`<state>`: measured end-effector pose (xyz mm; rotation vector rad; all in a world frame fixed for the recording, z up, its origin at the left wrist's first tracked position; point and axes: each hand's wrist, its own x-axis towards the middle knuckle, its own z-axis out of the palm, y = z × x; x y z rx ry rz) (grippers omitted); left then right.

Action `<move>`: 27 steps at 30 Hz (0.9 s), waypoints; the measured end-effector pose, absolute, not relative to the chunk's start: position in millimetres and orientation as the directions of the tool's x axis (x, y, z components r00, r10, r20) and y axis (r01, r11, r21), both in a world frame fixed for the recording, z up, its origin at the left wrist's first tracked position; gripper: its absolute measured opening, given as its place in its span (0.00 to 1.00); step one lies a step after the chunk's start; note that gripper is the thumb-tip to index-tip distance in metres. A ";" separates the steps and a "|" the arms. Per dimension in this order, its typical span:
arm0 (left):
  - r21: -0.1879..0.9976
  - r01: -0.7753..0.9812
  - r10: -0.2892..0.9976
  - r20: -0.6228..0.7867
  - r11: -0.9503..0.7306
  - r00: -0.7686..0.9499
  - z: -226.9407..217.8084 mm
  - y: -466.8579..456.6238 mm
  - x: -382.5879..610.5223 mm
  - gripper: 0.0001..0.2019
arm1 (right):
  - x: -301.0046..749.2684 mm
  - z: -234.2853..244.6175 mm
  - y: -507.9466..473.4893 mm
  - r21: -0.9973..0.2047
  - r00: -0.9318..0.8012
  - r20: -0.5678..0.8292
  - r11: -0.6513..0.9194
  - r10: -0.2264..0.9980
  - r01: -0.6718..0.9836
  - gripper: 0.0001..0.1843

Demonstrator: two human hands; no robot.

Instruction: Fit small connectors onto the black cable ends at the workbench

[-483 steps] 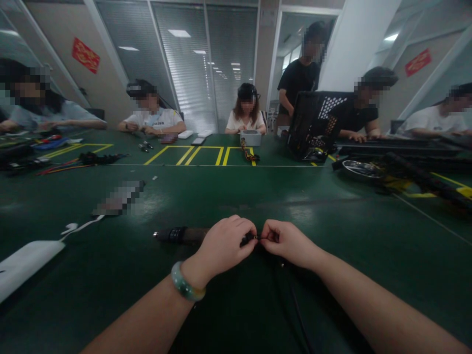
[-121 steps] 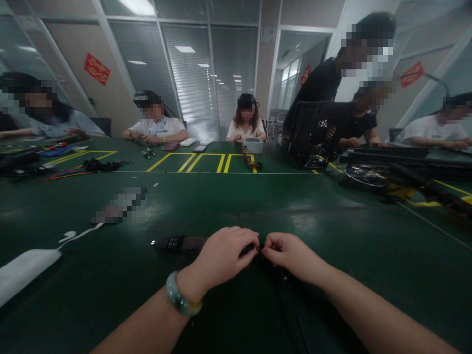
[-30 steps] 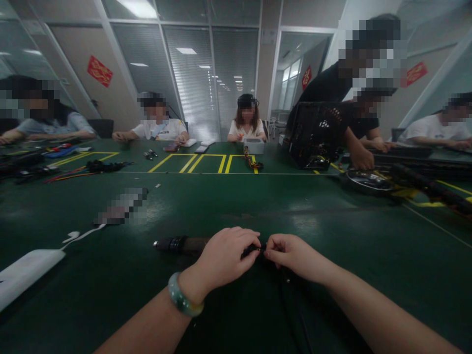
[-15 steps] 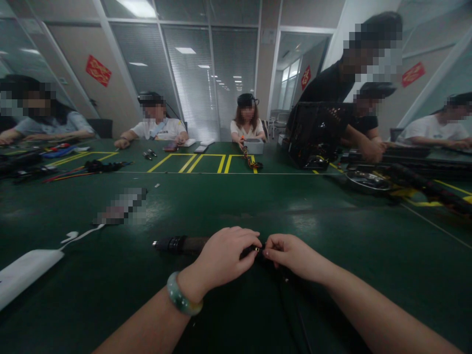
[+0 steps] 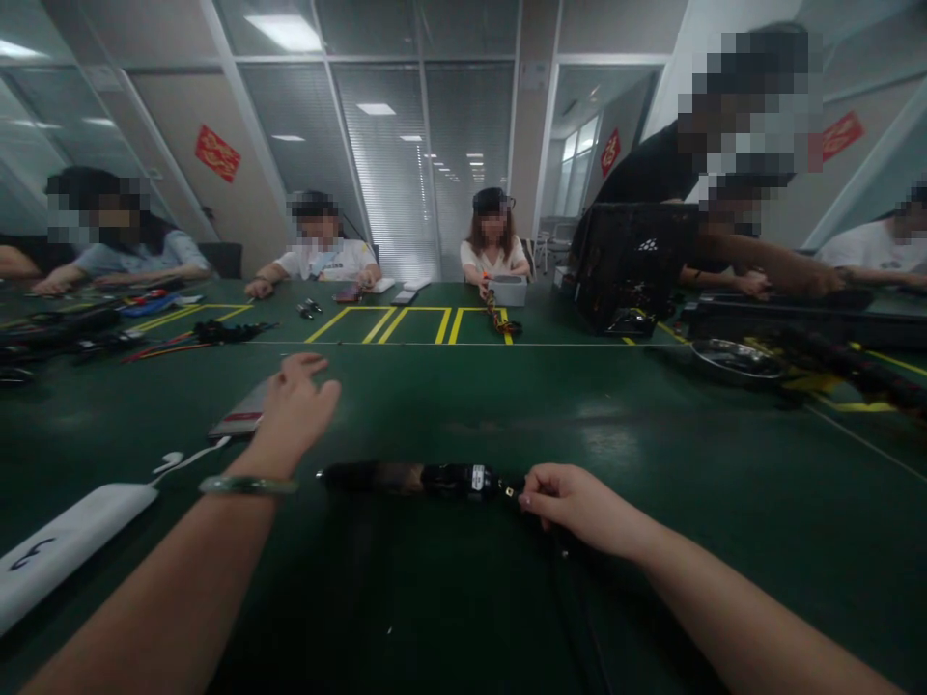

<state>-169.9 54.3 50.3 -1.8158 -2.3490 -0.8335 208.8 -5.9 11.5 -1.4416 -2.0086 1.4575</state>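
Observation:
A dark rod-shaped device (image 5: 420, 477) lies lengthwise on the green table (image 5: 463, 405) in front of me. My right hand (image 5: 569, 500) pinches its right end, where a small connector and dark cables (image 5: 572, 589) meet; the fingers are closed. My left hand (image 5: 294, 410) is lifted off the device, fingers spread, hovering over a flat phone-like object (image 5: 240, 417) further left. A green bangle (image 5: 247, 485) sits on that wrist.
A white flat box (image 5: 65, 550) with a white cable lies at the near left. Several seated people work around the table with cables, tools, a grey box (image 5: 507, 290), a black crate (image 5: 633, 265) and a metal dish (image 5: 735, 357). Yellow tape lines mark the far side.
My left hand has let go of the device and swung up and left toward the flat object. The device's dark body is now uncovered. My right hand stays pinched at its end.

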 end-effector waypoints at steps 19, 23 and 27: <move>0.222 0.890 0.890 0.140 0.398 -0.433 11.8 58.5 -265.3 0.29 | 212.9 7.9 -3.9 -0.837 -0.496 -0.301 0.023 0.815 0.546 0.12; 0.246 0.880 0.888 0.121 0.407 -0.445 10.2 60.6 -262.2 0.30 | 211.3 8.2 -4.3 -0.832 -0.482 -0.311 0.011 0.819 0.555 0.12; 0.267 0.905 0.890 0.231 0.332 -0.394 22.5 63.9 -238.3 0.32 | 211.1 8.3 -4.4 -0.838 -0.490 -0.309 0.010 0.815 0.545 0.12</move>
